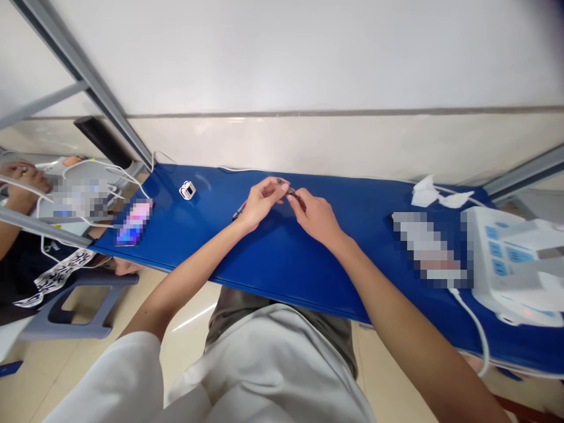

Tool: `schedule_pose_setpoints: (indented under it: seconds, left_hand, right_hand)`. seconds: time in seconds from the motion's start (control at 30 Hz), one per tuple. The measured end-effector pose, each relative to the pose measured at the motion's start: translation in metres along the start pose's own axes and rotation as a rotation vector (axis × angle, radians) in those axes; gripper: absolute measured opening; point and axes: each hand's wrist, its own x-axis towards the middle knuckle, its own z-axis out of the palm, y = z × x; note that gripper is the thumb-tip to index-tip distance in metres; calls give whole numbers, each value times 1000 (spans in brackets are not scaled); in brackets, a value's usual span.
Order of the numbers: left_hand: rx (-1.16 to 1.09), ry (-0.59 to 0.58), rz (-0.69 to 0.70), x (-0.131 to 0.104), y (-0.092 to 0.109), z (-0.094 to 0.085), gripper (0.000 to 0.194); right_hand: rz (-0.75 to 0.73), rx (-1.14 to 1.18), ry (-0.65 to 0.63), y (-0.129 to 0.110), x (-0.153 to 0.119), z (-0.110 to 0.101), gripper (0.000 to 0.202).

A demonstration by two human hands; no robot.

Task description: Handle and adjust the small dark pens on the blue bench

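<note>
Over the middle of the blue table (282, 258), my left hand (263, 202) and my right hand (315, 214) meet, their fingers closed on a small, thin dark object (291, 191). The left thumb and fingers pinch its upper left end, and the right fingers grip its lower right end. What exactly it is cannot be made out. Beside my left hand, a slim dark pen-like item (238, 211) lies on the table, partly hidden by that hand.
A phone (133, 222) and a small white case (187, 190) lie at the left. Crumpled tissue (425, 191), a blurred-out device with a cable (429, 249) and a white appliance (511, 264) are at the right. Another person's hands (26, 179) show far left.
</note>
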Motion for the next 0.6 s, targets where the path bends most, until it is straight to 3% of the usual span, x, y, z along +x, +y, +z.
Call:
schedule_pose_setpoints:
  seconds: [0.33,0.6]
  left_hand:
    - [60,-53,61,0,2,-1,37]
    - [42,-42,29,0,4,-1,35]
  right_hand:
    - [37,127,17,2,0,1,43]
    - [0,93,35,1,2,0,55]
